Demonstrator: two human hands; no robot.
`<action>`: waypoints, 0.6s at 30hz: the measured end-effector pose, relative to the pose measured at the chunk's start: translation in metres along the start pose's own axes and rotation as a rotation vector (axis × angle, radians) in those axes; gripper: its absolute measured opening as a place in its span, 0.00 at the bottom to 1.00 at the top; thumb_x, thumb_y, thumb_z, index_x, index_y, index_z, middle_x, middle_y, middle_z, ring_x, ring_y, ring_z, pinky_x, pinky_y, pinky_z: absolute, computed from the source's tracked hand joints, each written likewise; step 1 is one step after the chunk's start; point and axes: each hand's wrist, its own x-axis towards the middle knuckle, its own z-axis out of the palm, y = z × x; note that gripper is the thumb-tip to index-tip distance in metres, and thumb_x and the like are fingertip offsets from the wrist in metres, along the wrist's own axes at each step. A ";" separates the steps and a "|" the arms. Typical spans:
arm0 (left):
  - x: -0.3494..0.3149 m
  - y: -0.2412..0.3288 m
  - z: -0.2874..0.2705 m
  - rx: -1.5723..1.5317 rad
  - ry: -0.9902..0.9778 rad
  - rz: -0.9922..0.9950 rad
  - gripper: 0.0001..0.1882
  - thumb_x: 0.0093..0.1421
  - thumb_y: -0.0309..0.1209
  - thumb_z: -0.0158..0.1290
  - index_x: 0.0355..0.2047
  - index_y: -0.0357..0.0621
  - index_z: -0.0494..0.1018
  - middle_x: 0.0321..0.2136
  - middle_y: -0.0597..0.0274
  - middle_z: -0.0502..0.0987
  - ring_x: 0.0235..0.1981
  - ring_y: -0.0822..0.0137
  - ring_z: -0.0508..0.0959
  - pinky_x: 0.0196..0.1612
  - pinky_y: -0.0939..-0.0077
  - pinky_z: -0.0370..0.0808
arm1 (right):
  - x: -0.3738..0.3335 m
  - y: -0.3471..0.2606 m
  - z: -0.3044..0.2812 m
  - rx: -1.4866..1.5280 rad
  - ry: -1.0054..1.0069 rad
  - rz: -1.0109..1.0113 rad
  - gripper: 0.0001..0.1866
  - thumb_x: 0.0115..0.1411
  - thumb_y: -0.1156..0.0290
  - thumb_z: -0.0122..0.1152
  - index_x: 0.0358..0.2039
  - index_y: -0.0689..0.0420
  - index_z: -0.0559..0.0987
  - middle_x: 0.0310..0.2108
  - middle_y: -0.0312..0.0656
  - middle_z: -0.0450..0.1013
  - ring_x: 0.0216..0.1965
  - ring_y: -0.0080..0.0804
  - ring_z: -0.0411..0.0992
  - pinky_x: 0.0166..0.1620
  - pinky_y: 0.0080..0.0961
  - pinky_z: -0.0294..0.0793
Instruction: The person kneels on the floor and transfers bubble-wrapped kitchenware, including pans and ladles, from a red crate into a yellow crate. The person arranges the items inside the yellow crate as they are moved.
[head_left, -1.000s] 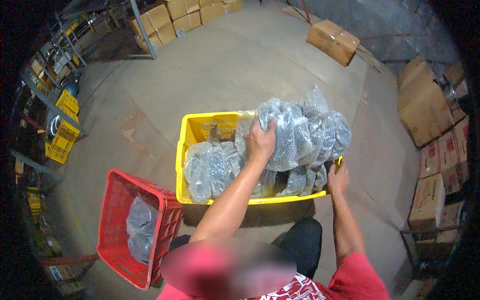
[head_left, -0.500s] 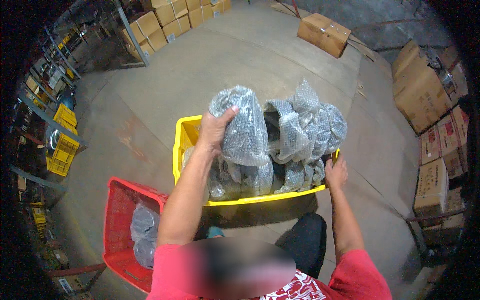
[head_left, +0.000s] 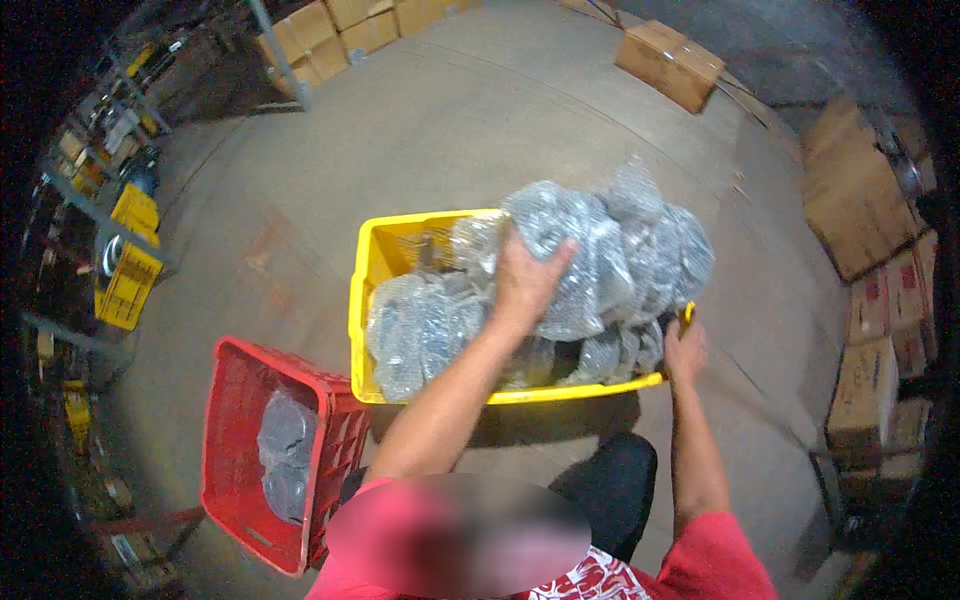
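Observation:
My left hand [head_left: 528,280] grips a bubble-wrapped bundle [head_left: 560,250], thumb on its near face and the other fingers mostly hidden. That bundle rests against more bubble-wrapped bundles [head_left: 675,250] heaped above the right end of a yellow bin [head_left: 358,310]. Lower in the bin, at the left, lie other wrapped bundles [head_left: 425,325]; what is inside the wrap cannot be made out. At the bin's right end, my right hand [head_left: 685,345] is closed around the yellow rim.
A red crate [head_left: 225,450] with dark wrapped pieces [head_left: 287,440] inside stands at the lower left. Cardboard boxes line the right side [head_left: 860,390] and the back [head_left: 670,65]. Yellow crates [head_left: 130,260] and metal racks are at the far left.
My left hand has carried the wrapped bundle to the right, against the heap, uncovering the bundles in the bin's left part. My right hand stays on the rim.

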 end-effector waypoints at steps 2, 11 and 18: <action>-0.004 -0.009 0.004 -0.030 0.046 0.104 0.29 0.54 0.40 0.66 0.51 0.35 0.72 0.43 0.45 0.81 0.46 0.48 0.81 0.52 0.59 0.75 | -0.002 0.001 0.002 0.018 0.027 -0.037 0.33 0.62 0.55 0.58 0.66 0.53 0.66 0.58 0.53 0.70 0.59 0.55 0.68 0.61 0.52 0.65; 0.016 -0.063 0.043 0.116 -0.023 -0.031 0.45 0.59 0.50 0.58 0.65 0.26 0.56 0.51 0.26 0.73 0.51 0.32 0.75 0.55 0.47 0.73 | 0.033 0.055 0.013 0.262 -0.075 -0.237 0.36 0.68 0.49 0.51 0.66 0.64 0.64 0.58 0.59 0.71 0.58 0.53 0.71 0.58 0.42 0.69; 0.018 -0.067 0.068 0.116 0.037 0.003 0.43 0.64 0.55 0.51 0.67 0.33 0.54 0.54 0.28 0.71 0.51 0.31 0.75 0.55 0.45 0.72 | 0.059 0.077 0.047 0.033 0.019 -0.259 0.35 0.69 0.52 0.50 0.66 0.67 0.62 0.63 0.65 0.63 0.63 0.61 0.63 0.63 0.44 0.64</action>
